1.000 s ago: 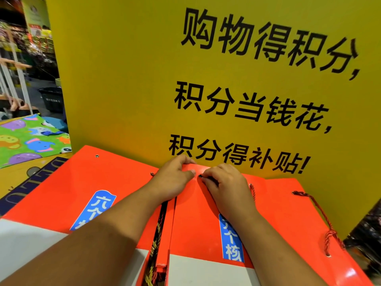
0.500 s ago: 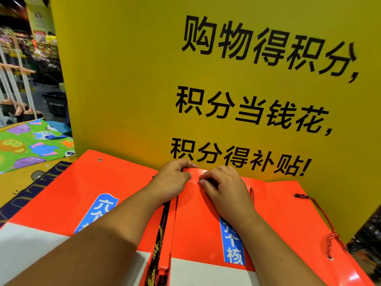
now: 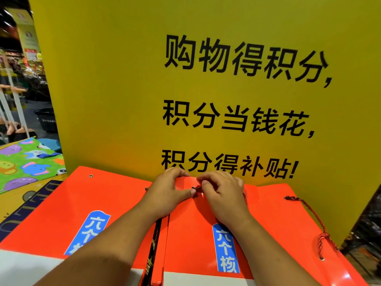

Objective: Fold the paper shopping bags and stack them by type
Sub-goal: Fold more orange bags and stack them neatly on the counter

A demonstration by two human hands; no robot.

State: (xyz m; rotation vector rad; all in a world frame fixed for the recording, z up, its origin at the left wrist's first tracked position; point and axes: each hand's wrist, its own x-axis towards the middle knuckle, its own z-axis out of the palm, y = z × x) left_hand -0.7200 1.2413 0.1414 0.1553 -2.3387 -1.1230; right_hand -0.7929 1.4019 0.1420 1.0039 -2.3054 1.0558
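Hands together, centre frame, on the middle orange bag (image 3: 185, 234): left hand (image 3: 171, 193) grips its top edge. The right hand (image 3: 223, 198) pinches the cord (image 3: 197, 188) at the eyelet.

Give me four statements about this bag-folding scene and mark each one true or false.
1. The left hand grips the top edge of the middle orange bag. True.
2. The right hand holds the red rope handle. False: it seems to pinch a dark cord near that bag's top edge. The red handle lies apart, on the right-hand bag.
3. The board behind the bags is blue. False: it is yellow with black characters.
4. The middle orange bag carries a blue label with white characters. True.
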